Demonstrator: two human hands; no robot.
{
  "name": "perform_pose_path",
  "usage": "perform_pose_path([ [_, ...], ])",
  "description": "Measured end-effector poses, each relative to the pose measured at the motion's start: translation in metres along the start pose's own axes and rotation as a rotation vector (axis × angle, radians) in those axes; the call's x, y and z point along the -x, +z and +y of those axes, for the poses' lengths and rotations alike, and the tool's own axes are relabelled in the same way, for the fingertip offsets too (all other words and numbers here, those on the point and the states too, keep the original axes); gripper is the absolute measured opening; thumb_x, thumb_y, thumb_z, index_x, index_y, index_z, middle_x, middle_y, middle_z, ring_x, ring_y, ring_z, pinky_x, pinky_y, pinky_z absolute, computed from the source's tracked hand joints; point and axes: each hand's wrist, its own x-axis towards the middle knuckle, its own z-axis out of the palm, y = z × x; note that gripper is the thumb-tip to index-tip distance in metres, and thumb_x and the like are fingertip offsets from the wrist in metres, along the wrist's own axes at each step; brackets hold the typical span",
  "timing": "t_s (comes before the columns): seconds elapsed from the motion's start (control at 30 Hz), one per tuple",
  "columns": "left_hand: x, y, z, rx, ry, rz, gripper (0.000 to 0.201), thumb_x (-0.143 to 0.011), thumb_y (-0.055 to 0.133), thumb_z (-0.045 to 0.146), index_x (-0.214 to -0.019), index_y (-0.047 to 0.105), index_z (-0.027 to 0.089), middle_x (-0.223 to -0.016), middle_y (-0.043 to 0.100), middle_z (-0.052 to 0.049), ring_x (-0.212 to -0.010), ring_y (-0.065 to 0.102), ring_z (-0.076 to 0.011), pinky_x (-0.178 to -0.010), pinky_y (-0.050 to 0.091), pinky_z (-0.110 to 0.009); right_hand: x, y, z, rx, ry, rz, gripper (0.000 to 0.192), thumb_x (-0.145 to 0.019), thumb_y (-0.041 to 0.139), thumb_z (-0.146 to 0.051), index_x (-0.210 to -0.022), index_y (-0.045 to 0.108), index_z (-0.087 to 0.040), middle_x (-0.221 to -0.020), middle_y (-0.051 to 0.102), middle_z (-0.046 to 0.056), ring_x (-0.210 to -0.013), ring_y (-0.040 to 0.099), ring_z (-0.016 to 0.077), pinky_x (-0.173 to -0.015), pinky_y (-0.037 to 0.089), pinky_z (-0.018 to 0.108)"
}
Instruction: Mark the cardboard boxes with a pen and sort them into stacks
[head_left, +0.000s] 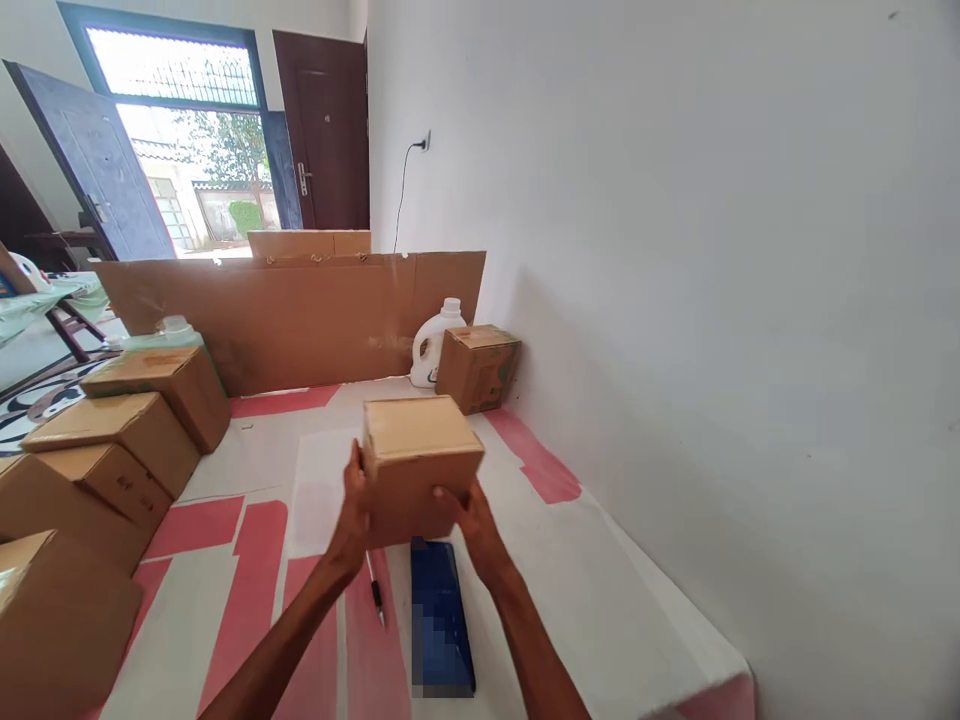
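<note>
Between both hands is a small brown cardboard box (420,480), held tilted over the middle of the table, its top and near side facing me. My left hand (355,510) presses against the box's left side with fingers partly hidden behind it. On the right lower corner, my right hand (474,525) grips the box, thumb on the near face. Just below the box lies a dark blue flat object (442,615), part of it pixelated. A pen (376,588) rests to its left, under my left wrist.
Several cardboard boxes (97,480) line the table's left side. At the back, a white jug (431,345) stands beside another carton (480,368), before an upright cardboard sheet (300,320). A white wall (712,300) borders the right. Red and white sheeting (615,590) covers the table.
</note>
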Motion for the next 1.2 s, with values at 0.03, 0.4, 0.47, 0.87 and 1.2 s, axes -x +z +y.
perform_pose_path([
  [0.03,-0.012,0.021,-0.005,-0.009,0.019,-0.075,0.102,-0.093,0.037,0.085,-0.169,0.019,0.020,-0.177,0.018,-0.016,-0.164,0.017,-0.0338,-0.130,0.028,-0.048,-0.007,-0.026,0.000,0.033,0.002,0.055,0.083,-0.079,0.084,-0.053,-0.149,0.054,-0.021,-0.136,0.072,0.012,-0.137,0.057,0.0338,-0.119,0.040,0.055],
  [0.4,-0.091,0.154,-0.071,-0.145,0.036,-0.383,0.119,-0.082,0.079,0.053,-0.169,0.003,0.022,-0.170,0.016,-0.021,-0.161,0.017,-0.0377,-0.129,0.025,-0.058,-0.058,-0.171,0.022,0.484,0.189,0.170,0.065,-0.082,0.070,-0.067,-0.128,0.067,-0.021,-0.131,0.073,0.013,-0.118,0.068,0.0338,-0.097,0.057,0.047],
  [0.47,-0.101,0.156,-0.077,-0.196,0.037,-0.358,0.109,-0.087,0.074,0.052,-0.169,0.008,0.021,-0.169,0.012,-0.023,-0.160,0.018,-0.0403,-0.128,0.027,-0.060,-0.066,-0.171,0.031,0.594,0.210,0.241,0.064,-0.080,0.069,-0.070,-0.117,0.070,-0.018,-0.119,0.076,0.015,-0.109,0.070,0.0358,-0.090,0.057,0.048],
  [0.87,-0.171,0.194,-0.085,-0.282,0.222,-0.369,0.114,-0.081,0.083,0.030,-0.168,0.010,0.034,-0.151,0.041,-0.014,-0.141,0.047,-0.0335,-0.112,0.050,-0.052,-0.122,-0.208,0.039,0.756,0.032,0.404,0.046,-0.075,0.073,-0.063,-0.092,0.068,-0.021,-0.102,0.072,0.011,-0.088,0.070,0.0296,-0.079,0.056,0.042],
  [1.2,-0.217,0.247,-0.121,-0.325,0.135,-0.334,0.109,-0.084,0.075,0.019,-0.168,0.007,0.019,-0.152,0.037,-0.024,-0.147,0.043,-0.0423,-0.118,0.039,-0.061,-0.205,-0.245,0.080,0.792,-0.062,0.467,0.052,-0.080,0.058,-0.048,-0.120,0.067,-0.016,-0.117,0.077,0.022,-0.107,0.074,0.0357,-0.089,0.058,0.049],
])
